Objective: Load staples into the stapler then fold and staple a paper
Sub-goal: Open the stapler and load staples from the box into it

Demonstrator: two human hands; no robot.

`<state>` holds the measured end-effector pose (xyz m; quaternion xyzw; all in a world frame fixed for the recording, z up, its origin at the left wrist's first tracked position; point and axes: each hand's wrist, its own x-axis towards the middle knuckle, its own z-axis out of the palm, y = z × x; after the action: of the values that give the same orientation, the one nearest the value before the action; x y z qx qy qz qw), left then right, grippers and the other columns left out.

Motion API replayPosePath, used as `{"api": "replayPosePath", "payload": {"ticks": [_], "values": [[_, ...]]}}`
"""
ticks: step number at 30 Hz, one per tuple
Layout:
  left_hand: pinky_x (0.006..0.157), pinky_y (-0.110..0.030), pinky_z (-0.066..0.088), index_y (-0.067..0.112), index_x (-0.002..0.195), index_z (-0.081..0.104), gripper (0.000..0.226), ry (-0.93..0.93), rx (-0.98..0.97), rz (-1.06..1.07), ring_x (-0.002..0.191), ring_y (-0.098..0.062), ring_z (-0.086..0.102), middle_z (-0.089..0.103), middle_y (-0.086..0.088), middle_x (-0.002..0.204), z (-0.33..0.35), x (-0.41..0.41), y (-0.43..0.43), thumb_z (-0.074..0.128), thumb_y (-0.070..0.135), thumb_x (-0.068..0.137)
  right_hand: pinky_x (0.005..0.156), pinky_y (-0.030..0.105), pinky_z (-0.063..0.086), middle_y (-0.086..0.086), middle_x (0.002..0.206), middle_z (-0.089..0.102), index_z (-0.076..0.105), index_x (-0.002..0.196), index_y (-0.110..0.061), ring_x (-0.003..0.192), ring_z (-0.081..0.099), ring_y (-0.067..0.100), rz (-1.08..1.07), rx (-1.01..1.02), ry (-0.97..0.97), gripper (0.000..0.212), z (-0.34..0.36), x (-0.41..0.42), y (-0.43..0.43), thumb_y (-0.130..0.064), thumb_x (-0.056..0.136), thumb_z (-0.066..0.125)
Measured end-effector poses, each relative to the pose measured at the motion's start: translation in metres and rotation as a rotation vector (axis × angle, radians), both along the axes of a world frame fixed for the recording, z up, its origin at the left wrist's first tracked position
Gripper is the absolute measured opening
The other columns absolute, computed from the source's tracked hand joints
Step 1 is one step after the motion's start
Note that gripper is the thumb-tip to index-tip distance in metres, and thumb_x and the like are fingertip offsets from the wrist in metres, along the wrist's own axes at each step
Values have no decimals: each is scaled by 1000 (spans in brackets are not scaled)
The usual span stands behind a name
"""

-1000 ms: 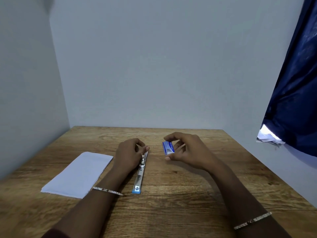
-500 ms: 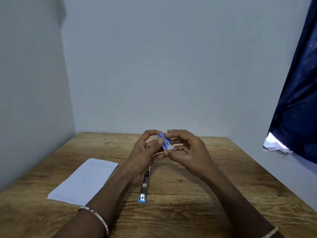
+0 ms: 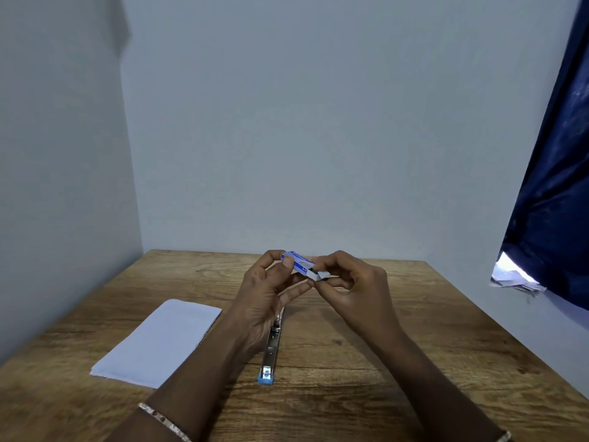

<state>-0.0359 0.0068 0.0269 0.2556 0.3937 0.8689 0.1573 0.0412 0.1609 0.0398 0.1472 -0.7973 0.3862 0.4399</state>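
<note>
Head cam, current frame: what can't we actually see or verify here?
- Staple box contents: open end faces the right hand; too small to tell whether staples show.
- Box print: too small to read.
- Stapler far end: hidden behind the left hand, so the magazine's state is unclear.
- Paper: one sheet or several, cannot tell.
- Curtain: cut off by the right edge.
</note>
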Motion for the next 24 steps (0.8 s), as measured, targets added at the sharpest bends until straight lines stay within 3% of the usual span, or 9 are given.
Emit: {"api": "replayPosePath", "payload": {"ticks": [4,10,14,18,21,24], "values": [[77,-32,62,11,92,73,8,-28,37,32,92,-23,77,78,-16,103,1,-4,-3,71,18,88,72,20,62,-4,91,80,73,82,-9,87,76,6,-36,34,50,17,2,0,0,7,79,76],[82,-35,62,8,101,58,17,-20,59,7,100,-24,76,76,-18,115,1,-6,-4,68,13,88,72,26,64,-5,94,81,74,80,-9,89,76,4,-55,54,63,19,2,1,3,10,78,72],[82,-35,62,9,100,58,17,-20,70,5,102,-24,74,74,-19,122,2,-6,-4,69,12,87,73,25,64,-10,99,79,74,80,-10,95,75,0,-57,69,64,21,1,1,4,11,77,72],[80,-33,62,9,100,57,14,8,60,27,99,-25,76,74,-18,123,1,-7,-4,67,11,90,75,22,63,-5,104,78,74,89,-8,103,73,0,-6,49,-20,21,0,1,6,11,80,69],[79,-33,62,7,103,56,13,35,60,46,101,-26,76,75,-18,121,1,-7,-4,65,9,93,72,17,59,-3,108,78,74,92,-8,99,74,1,61,-52,-97,18,1,2,5,4,81,68],[79,-32,62,6,104,56,16,48,57,48,103,-28,76,74,-21,120,-1,-8,-4,66,10,92,69,14,56,-8,98,79,76,92,-9,91,75,3,68,-99,-134,8,2,4,3,-4,88,73]]}}
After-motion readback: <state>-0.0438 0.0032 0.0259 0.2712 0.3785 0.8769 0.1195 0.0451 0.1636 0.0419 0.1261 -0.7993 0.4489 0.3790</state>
